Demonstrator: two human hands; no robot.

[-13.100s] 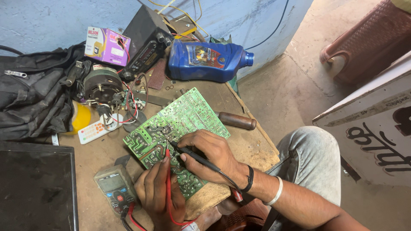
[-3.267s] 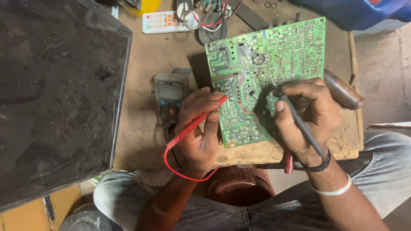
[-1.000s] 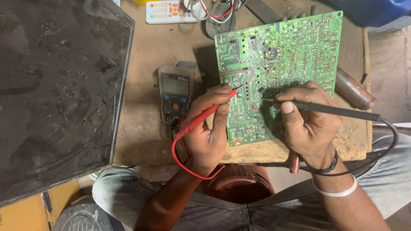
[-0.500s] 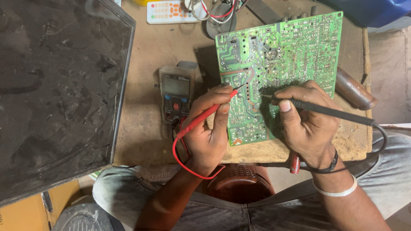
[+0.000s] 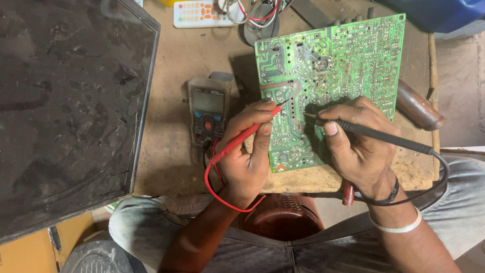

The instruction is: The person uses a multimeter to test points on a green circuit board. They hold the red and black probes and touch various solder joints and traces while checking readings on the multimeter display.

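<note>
Pinching red probe [image 5: 242, 139] and black probe [image 5: 379, 134], hands [image 5: 247, 151] [image 5: 356, 144] press circuit board [image 5: 333, 76] beside multimeter [image 5: 207, 108].

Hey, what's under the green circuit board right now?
The circuit board lies solder side up on the wooden bench, with the left hand and right hand touching red probe and black probe to it. Its underside is hidden.

Remote [image 5: 202, 12] and wire bundle [image 5: 252, 12] cut off at top edge. Blue container [image 5: 439, 15] clipped at top right. Board [image 5: 331, 86] partly hidden under both hands. Meter [image 5: 207, 114] screen too small to tell.
</note>
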